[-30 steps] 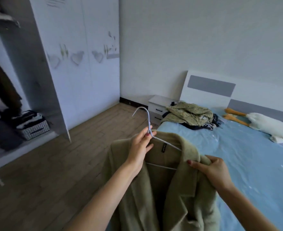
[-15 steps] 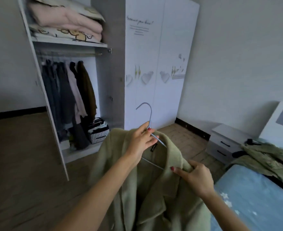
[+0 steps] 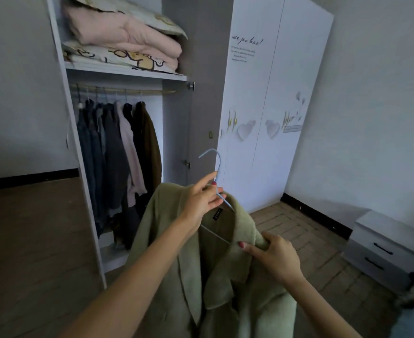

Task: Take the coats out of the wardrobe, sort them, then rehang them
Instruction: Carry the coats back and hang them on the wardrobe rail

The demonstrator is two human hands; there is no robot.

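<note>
Wardrobe (image 3: 128,167) now fills the view at 11 o'clock where the bed did a second ago, so rehanging looks next: left hand (image 3: 201,201) pinches the hanger (image 3: 215,167) neck, right hand (image 3: 274,257) grips the green coat (image 3: 172,276) shoulder at 6 o'clock.

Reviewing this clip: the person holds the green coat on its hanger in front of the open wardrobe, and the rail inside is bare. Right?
Not quite. The head view shows the rail is not bare: several dark coats hang from it. The rest holds: left hand on the hanger, right hand on the green coat.

Hanging coats (image 3: 118,152) crowd the rail's (image 3: 123,91) left; its right end is bare (beside the open door (image 3: 202,98)).
</note>
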